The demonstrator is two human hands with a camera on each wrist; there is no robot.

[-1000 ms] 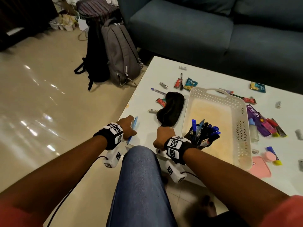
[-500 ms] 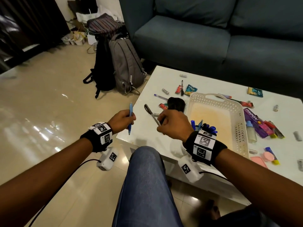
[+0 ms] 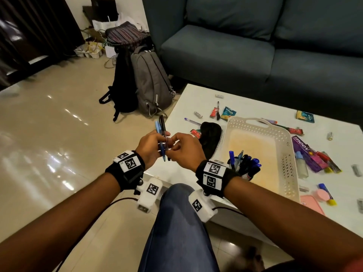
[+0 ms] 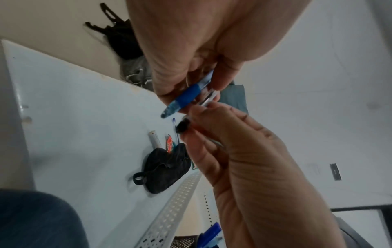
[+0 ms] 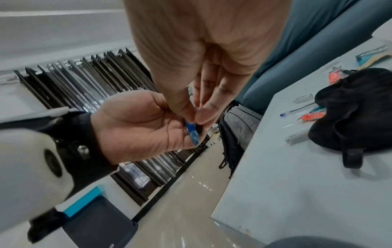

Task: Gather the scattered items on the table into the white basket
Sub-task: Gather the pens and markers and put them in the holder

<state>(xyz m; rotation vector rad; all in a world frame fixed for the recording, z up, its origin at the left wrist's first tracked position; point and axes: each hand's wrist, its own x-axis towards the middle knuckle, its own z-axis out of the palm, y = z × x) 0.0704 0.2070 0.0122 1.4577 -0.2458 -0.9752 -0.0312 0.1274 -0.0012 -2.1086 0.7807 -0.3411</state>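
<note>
My left hand (image 3: 160, 143) grips a blue pen (image 3: 157, 128) upright above the table's near-left corner, and a black pen (image 3: 162, 124) stands right beside it. My right hand (image 3: 172, 146) pinches the black pen's lower end against the left fingers. In the left wrist view the blue pen (image 4: 186, 95) lies in my left fingers and my right fingertips (image 4: 199, 117) pinch the black pen's tip (image 4: 183, 125). The white basket (image 3: 255, 122) sits to the right with a black mesh holder of pens (image 3: 243, 163) inside. A black pouch (image 3: 210, 138) lies against its left wall.
Around the basket lie a purple pen (image 3: 191, 121), a battery (image 3: 198, 114), sachets (image 3: 227, 113), a purple tube (image 3: 303, 150) and a pink case (image 3: 312, 205). Backpacks (image 3: 151, 83) stand on the floor to the left, a sofa (image 3: 235, 46) is behind, and my knee (image 3: 176, 222) is below.
Both hands rose from the table edge. My right hand picked up the black pen and brought it left against the blue pen in my left hand.
</note>
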